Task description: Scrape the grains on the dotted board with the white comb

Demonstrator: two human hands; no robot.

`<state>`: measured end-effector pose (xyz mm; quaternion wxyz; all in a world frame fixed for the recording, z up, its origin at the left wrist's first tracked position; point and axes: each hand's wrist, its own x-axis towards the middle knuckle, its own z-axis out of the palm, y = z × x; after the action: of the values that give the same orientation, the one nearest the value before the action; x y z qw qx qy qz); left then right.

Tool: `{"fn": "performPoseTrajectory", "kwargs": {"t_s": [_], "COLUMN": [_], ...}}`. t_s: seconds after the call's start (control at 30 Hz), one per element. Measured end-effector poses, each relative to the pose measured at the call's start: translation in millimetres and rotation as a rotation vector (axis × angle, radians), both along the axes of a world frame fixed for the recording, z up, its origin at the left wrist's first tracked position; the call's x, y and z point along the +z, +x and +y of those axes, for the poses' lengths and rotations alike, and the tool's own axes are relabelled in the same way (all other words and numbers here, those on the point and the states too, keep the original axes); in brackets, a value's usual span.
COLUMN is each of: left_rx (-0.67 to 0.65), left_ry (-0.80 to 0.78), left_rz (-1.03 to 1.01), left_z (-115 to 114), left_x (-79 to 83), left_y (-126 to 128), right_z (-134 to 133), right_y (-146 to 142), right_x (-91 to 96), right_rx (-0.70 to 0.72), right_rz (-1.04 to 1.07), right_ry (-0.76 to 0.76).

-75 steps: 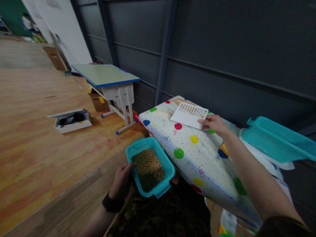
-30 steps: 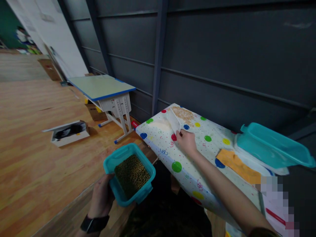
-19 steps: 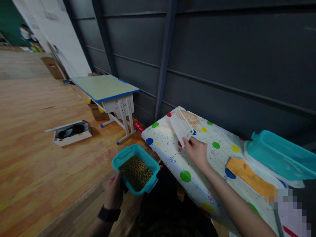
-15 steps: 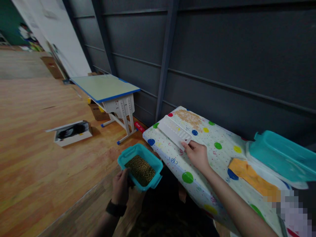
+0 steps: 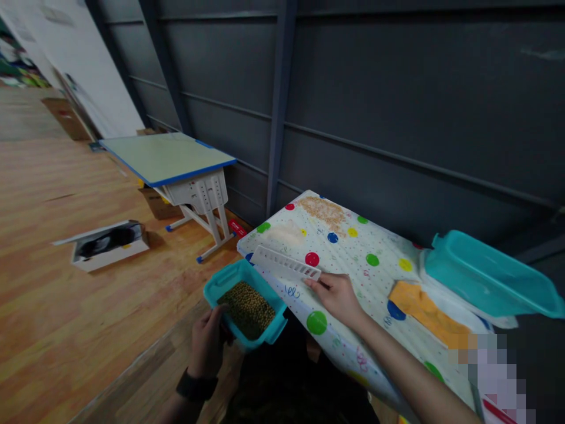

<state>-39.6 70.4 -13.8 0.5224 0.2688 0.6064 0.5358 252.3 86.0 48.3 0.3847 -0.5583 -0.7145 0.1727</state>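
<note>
My left hand, with a dark band on its wrist, grips the near-left rim of a turquoise plastic bin. The bin hangs beside the table's front edge and holds greenish and tan beans. Over the table, my right hand pinches one end of a white slotted plastic strip; its far end is close to the bin. Behind the strip, a thin pale patch, perhaps fine grains, lies on the spotted tablecloth. Farther back is a spread of tan grains.
A second turquoise bin and an orange cloth are on the table's right side. To the left stand a desk with blue edging and an open white box on the floor. A dark panelled wall runs behind.
My right hand has drawn the slotted strip toward the table's front edge and the bin, uncovering the pale patch. The left hand still holds the bin. The whole view has shifted slightly.
</note>
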Motion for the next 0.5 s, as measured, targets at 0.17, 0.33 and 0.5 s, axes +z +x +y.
{"fn": "performPoseTrajectory", "kwargs": {"t_s": [0.17, 0.33, 0.5], "left_rx": [0.03, 0.048, 0.054], "left_ry": [-0.039, -0.08, -0.139], "left_rz": [-0.068, -0.041, -0.026], "left_z": [-2.1, -0.8, -3.2], "left_x": [9.7, 13.5, 4.8], "left_y": [7.0, 13.2, 5.4], "right_z": [6.3, 12.6, 7.0], "right_y": [9.5, 5.7, 27.3], "right_x": [-0.2, -1.7, 4.0], "right_rx": [-0.037, 0.004, 0.079], "right_rz": [-0.038, -0.156, -0.119], "right_ry": [0.047, 0.043, 0.019]}}
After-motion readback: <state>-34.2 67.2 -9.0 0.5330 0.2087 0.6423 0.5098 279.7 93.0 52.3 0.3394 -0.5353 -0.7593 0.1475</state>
